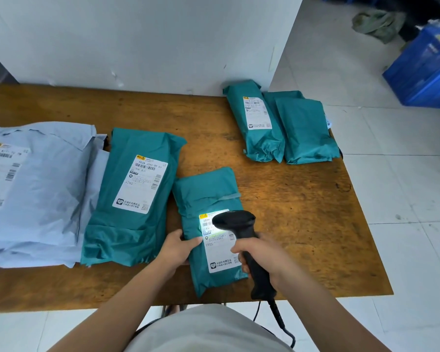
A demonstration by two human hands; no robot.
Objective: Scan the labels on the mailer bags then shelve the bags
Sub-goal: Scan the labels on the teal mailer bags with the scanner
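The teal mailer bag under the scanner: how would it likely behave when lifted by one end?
Probably floppy: the teal mailer bag is creased, soft-looking film. Likely slippery, its surface being smooth plastic. Unlikely to roll; it lies flat.

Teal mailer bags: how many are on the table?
4. A large teal bag beside the grey bags; a small teal bag under the scanner; a labelled bag and a plain bag side by side, far right. More may hide beneath.

grey mailer bags (43,199) — cut by left edge | label (220,252) on near teal bag (208,191) — top glare-washed, corner behind scanner (235,221) | far-right teal bag (305,130): label only an edge sliver | blue crate (424,72): cropped right
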